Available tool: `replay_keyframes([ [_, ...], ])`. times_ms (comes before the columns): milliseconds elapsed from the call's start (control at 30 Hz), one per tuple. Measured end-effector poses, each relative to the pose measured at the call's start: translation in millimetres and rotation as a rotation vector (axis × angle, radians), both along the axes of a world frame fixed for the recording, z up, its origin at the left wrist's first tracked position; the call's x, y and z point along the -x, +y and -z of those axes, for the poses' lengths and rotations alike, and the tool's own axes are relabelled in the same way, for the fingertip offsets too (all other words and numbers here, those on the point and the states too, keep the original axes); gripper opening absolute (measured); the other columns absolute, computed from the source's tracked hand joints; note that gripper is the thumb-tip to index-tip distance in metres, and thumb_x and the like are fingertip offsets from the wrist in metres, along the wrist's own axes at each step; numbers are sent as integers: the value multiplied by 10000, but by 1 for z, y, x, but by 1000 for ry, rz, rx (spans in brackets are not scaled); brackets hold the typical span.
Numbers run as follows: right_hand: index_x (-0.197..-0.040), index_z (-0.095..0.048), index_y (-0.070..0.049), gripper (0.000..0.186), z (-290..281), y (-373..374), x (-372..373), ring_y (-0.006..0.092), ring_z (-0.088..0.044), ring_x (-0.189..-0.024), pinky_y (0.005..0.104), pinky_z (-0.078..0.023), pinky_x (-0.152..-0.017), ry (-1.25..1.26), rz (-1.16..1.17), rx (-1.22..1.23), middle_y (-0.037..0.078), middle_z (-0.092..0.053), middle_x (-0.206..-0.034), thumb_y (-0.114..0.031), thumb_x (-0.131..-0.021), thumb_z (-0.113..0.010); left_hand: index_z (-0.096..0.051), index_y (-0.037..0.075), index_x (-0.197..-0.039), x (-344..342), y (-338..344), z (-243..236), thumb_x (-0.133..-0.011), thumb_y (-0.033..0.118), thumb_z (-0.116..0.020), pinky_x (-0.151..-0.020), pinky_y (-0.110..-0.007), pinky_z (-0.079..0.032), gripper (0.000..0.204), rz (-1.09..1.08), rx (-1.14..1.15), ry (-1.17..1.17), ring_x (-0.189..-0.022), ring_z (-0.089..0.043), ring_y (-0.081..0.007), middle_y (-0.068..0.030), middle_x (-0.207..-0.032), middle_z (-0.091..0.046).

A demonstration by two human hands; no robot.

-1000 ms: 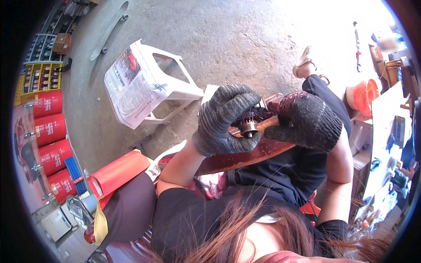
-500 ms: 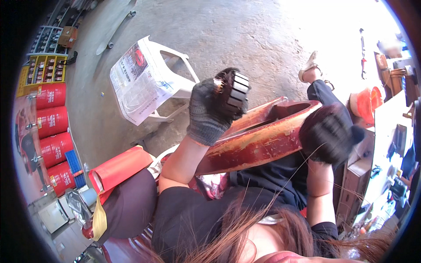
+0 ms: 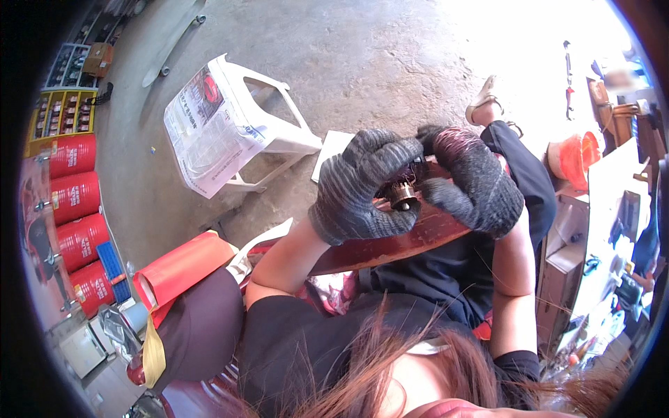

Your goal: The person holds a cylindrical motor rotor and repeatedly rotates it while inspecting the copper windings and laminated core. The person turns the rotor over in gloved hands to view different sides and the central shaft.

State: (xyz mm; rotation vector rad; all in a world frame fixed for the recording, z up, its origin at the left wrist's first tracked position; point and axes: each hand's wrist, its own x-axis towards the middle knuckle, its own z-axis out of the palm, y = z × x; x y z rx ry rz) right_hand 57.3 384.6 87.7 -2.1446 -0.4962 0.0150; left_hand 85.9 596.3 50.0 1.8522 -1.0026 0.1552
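At the far left, a row of red cylinders (image 3: 75, 223) stands along the edge of the concrete floor (image 3: 362, 56), with a yellow compartment tray (image 3: 61, 115) above them and a small blue crate (image 3: 111, 268) beside the lowest one. A red flat box (image 3: 182, 268) lies near the person's left elbow. Further in, a white plastic stool (image 3: 268, 132) lies tipped on its side, a sheet of newspaper (image 3: 202, 132) draped over its seat.

At centre, the left hand (image 3: 362, 188), in a dark knitted glove, is curled with its fingers closed around the left side of a small metal part (image 3: 403, 198). The part shows a brass-coloured round end facing the camera, with dark windings behind it; its full shape is hidden by the gloves. It sits directly between the two hands, at the fingertips of both, raised just above a reddish-brown wooden board (image 3: 418, 240) that lies across the person's lap.

The right hand (image 3: 474, 184), also in a dark knitted glove, is cupped against the right side of the same part, fingers bent inward and touching it. Whether the right hand grips firmly or merely steadies cannot be told. The two gloves nearly meet over the part.

To the right, an orange round object (image 3: 573, 157) rests on the floor near the person's sandalled foot (image 3: 484, 104). A cluttered workbench (image 3: 613, 209) runs along the right edge.
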Motion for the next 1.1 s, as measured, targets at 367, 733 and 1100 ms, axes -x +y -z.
replay_keyframes([
  [367, -648, -662, -14, 388, -36, -9, 15, 303, -589, -712, 390, -460, -647, 229, 247, 561, 153, -572, -583, -392, -712, -723, -485, 24, -1199, -12, -3, -8, -818, 277, -646, -800, -370, -515, 485, -173, 814, 908, -879, -599, -204, -111, -1037, -593],
  [733, -1005, -648, 23, 499, 5, -23, -8, 301, -666, -841, 394, -514, -759, 232, 217, 246, 165, -676, -918, -431, -800, -671, -464, 101, -1320, -20, 29, 16, -779, 454, -602, -827, -450, -525, 661, 415, 1426, 1504, -1031, -580, -335, -225, -1231, -531],
  [1100, -1415, -57, 112, 939, 93, -107, -36, 376, -140, -1390, 481, -227, -1119, 139, 515, -2048, 246, -140, -1492, -580, -878, -395, -503, -17, -1131, -7, 16, 9, -548, 552, -819, -768, -410, -543, 874, 669, 1030, 1253, -948, -589, -319, -234, -1050, -547],
])
